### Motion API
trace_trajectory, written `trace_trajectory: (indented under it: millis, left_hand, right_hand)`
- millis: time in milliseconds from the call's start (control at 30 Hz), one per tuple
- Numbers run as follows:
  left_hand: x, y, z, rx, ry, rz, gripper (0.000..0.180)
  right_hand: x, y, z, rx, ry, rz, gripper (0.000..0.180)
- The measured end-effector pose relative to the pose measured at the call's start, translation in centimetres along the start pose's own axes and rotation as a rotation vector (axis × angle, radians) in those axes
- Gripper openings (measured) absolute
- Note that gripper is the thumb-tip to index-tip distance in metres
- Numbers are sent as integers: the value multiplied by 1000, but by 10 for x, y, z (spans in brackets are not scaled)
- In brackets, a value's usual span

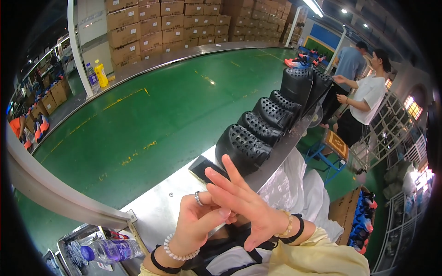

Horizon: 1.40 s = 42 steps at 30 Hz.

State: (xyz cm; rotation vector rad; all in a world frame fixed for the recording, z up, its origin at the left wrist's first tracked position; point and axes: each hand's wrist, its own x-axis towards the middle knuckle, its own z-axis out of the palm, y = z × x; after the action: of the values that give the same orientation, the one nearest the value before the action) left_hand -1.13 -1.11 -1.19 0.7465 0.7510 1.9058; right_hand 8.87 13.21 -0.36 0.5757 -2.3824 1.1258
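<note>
My two hands meet in front of my body, over the near end of a metal bench (154, 202). My left hand (198, 221) is closed, fingers curled and thumb pressed inward against the right hand; what lies in it, if anything, is hidden. My right hand (251, 207) has its fingers stretched out and apart, and holds nothing visible. Just beyond the fingertips lies a dark smartphone (202, 168) on the bench. Beside the phone starts a row of black clog-shaped pieces with round holes (244, 145), running away from me toward the far right.
A purple-capped plastic bottle (113, 250) lies at lower left by a curved metal post (55, 179). White cloth (294, 184) hangs to the right of the bench. Colourful shoes fill a carton (343, 214). Two people stand near a blue-legged stool (329, 156). Stacked cartons (170, 23) line the back.
</note>
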Motion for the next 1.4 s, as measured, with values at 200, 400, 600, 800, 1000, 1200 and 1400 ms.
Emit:
trace_trajectory:
  millis: [200, 400, 600, 800, 1000, 1200, 1400]
  left_hand:
    - [1, 2, -4, 7, -23, -99, 15]
    - [5, -5, -9, -123, -38, -208, 15]
    - [6, -16, 0, 212, 127, 129, 18]
    - [11, -14, 4, 579, 188, 431, 12]
    - [10, -13, -3, 754, 139, 536, 11]
    - [10, -7, 0, 832, 84, 610, 11]
    - [11, -10, -2, 880, 145, 657, 11]
  right_hand:
    - [-2, -10, -9, -423, 10, -28, 97]
    - [-5, -16, -15, -594, -25, -28, 95]
    - [-6, -2, -8, -266, -15, 32, 103]
    - [-2, 0, 2, 274, 24, 59, 106]
    - [4, -13, 6, 681, 7, 258, 114]
    - [3, -12, 7, 662, 33, 263, 112]
    - [0, 2, 8, 101, 62, 44, 107]
